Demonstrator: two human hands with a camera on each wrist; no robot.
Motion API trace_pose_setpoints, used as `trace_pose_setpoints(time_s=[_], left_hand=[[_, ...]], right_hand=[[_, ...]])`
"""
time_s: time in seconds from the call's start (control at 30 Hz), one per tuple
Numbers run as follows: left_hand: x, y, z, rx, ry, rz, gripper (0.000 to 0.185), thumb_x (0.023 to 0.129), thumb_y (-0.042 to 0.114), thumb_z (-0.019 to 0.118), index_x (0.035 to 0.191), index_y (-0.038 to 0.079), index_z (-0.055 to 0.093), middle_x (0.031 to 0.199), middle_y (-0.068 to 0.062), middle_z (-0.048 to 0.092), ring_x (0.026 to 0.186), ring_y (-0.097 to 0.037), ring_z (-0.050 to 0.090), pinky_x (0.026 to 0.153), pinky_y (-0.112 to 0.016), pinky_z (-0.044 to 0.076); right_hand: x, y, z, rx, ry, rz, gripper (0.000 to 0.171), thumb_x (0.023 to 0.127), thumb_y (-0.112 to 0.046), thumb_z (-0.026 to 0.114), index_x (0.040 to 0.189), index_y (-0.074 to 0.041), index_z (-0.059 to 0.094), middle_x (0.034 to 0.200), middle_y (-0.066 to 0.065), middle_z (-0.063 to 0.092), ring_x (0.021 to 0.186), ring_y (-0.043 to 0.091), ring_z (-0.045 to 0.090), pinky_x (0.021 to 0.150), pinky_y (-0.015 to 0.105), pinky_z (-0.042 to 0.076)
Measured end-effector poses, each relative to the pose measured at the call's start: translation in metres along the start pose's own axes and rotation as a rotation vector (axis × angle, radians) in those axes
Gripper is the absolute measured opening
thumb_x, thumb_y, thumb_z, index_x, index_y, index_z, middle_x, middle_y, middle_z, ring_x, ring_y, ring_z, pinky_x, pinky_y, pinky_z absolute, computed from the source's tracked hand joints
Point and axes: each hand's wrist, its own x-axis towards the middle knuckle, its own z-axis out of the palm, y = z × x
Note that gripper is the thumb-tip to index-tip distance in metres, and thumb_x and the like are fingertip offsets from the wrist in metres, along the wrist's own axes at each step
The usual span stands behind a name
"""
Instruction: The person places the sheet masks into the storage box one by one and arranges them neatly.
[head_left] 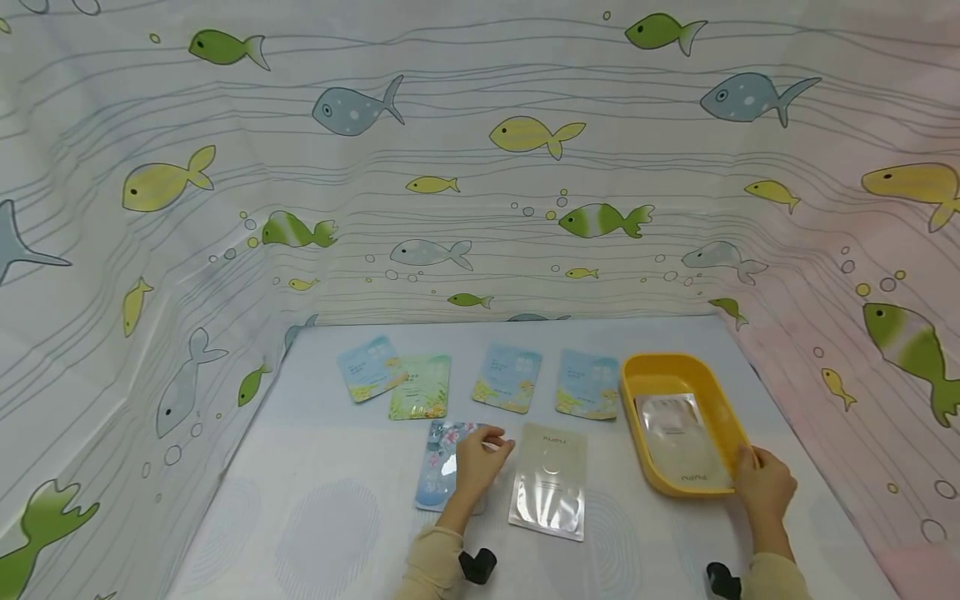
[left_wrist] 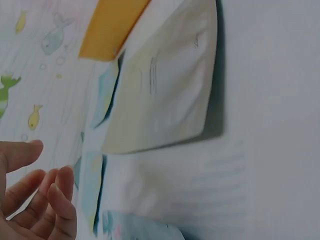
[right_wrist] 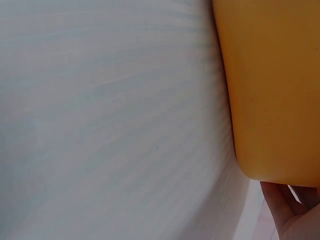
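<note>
My right hand [head_left: 765, 483] grips the near right corner of a yellow plastic basin [head_left: 652, 475]; in the right wrist view its fingers [right_wrist: 280, 202] are at the basin's end wall. Inside the basin lies a pale silver-beige sachet [head_left: 678, 442]. My left hand [head_left: 480, 462] hovers over a blue floral sachet [head_left: 435, 475], partly hiding it. Its fingers are loosely bent and hold nothing, as the left wrist view also shows. Just right of that hand, a second silver-beige sachet [head_left: 551, 483] lies flat on the white tabletop.
Along the back of the table lie a tilted blue sachet [head_left: 367, 371] overlapping a green sachet [head_left: 422, 387], then a blue sachet [head_left: 506, 379] and another blue sachet [head_left: 587, 383] near the basin. A fish-print curtain [head_left: 480, 83] encloses the back and sides.
</note>
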Motion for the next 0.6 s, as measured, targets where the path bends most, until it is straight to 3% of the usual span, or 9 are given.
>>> trace_pose_setpoints(time_s=[0.23, 0.43, 0.6], left_hand=[[-0.014, -0.025, -0.033, 0.080, 0.111, -0.040, 0.019, 0.075, 0.010, 0.076, 0.088, -0.002, 0.069, 0.071, -0.006, 0.067, 0.055, -0.012, 0.061, 0.049, -0.020, 0.046], [-0.028, -0.036, -0.054, 0.185, 0.185, -0.112, 0.019, 0.073, 0.008, 0.077, 0.088, 0.000, 0.068, 0.073, -0.005, 0.067, 0.061, -0.016, 0.062, 0.057, -0.028, 0.049], [-0.039, -0.042, -0.063, 0.263, 0.228, -0.186, 0.020, 0.071, 0.008, 0.077, 0.088, 0.001, 0.068, 0.077, -0.008, 0.069, 0.067, -0.021, 0.063, 0.060, -0.036, 0.048]], right_hand=[[-0.001, -0.003, -0.001, 0.019, -0.020, 0.022, 0.041, 0.097, -0.019, 0.041, 0.114, 0.016, 0.055, 0.115, 0.039, 0.052, 0.102, 0.058, 0.044, 0.090, 0.061, 0.033], [0.000, -0.002, -0.001, 0.024, -0.013, 0.022, 0.041, 0.096, -0.019, 0.041, 0.113, 0.015, 0.056, 0.114, 0.038, 0.052, 0.102, 0.058, 0.045, 0.089, 0.060, 0.035], [-0.002, -0.002, -0.002, 0.017, -0.015, 0.022, 0.040, 0.096, -0.018, 0.042, 0.113, 0.015, 0.056, 0.113, 0.038, 0.053, 0.102, 0.057, 0.045, 0.089, 0.060, 0.036]])
